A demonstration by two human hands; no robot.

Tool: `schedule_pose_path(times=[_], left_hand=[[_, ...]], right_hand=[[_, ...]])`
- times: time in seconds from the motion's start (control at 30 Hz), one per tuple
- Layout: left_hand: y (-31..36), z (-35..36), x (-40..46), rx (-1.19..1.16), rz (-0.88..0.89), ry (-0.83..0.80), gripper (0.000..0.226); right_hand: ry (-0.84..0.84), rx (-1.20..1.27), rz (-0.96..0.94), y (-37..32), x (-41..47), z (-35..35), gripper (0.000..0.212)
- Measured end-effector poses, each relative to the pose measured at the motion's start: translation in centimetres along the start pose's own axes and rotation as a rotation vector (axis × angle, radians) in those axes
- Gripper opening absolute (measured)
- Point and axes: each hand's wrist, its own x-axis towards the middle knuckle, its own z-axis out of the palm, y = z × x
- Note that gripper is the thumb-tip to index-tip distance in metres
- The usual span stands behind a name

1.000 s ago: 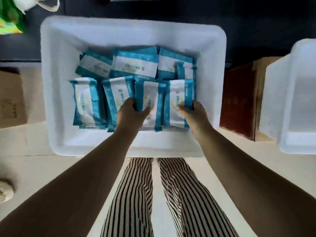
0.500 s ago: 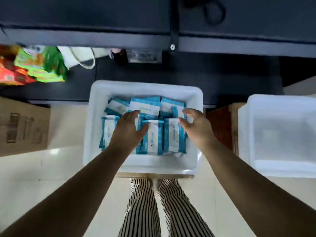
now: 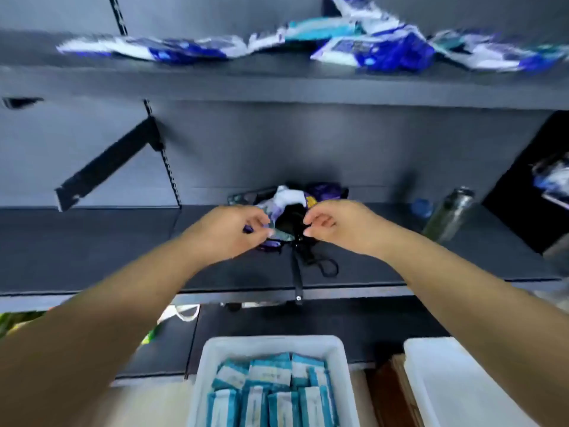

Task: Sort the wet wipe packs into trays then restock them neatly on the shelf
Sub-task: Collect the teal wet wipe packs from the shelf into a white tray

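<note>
A white tray (image 3: 205,369) at the bottom centre holds several teal-and-white wet wipe packs (image 3: 271,385) in rows. Both my hands are lifted above it, in front of the dark middle shelf (image 3: 92,241). My left hand (image 3: 231,234) and my right hand (image 3: 337,226) hover close together with fingers loosely curled and nothing visibly held. Between and behind them lies a small pile of purple, white and black items (image 3: 295,203). Several blue-and-white packs (image 3: 369,47) lie loosely scattered on the top shelf, blurred.
A second white tray (image 3: 431,380) stands at the bottom right, next to a brown box (image 3: 385,392). A dark bottle (image 3: 449,214) stands on the middle shelf at the right. A black bracket (image 3: 107,167) juts out at the left.
Both hands left the packs in the tray and rose to the middle shelf. My view tilted up from the tray to the shelves.
</note>
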Motion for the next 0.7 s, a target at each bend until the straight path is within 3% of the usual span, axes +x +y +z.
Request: schedule_pose_path(times=[0.17, 0.4, 0.7], left_hand=[[3.8, -8.8, 1.4, 0.134, 0.177, 0.097, 0.022], [9.2, -15.6, 3.3, 0.058, 0.321, 0.274, 0.015], [9.3, -14.0, 7.7, 0.086, 0.2, 0.286, 0.012]], right_hand=[[0.137, -0.158, -0.07, -6.2, -1.2, -7.9, 0.018], [0.381, -0.164, -0.061, -10.2, -4.2, -15.9, 0.012], [0.442, -0.09, 0.047, -6.1, -4.2, -19.0, 0.012]])
